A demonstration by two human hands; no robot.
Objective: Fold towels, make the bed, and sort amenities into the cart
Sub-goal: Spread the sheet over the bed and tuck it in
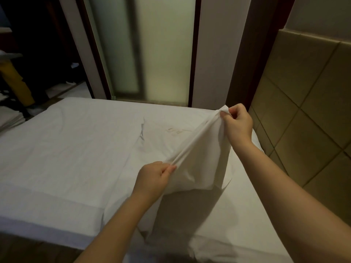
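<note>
Two bare arms reached over the white bed (57,152). The left hand (152,177) pinched one end of a white cloth (201,162), and the right hand (238,124) pinched the far end, higher up. The cloth hung between them, its bottom resting on the bed.

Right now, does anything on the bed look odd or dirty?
Yes: faint tan marks show behind the raised cloth, toward the far side of the bed. Stain or print, too faint to tell.

Left hand (152,178) and right hand (238,123) pinch a white cloth's (199,160) edge taut above the bed (66,149).
</note>
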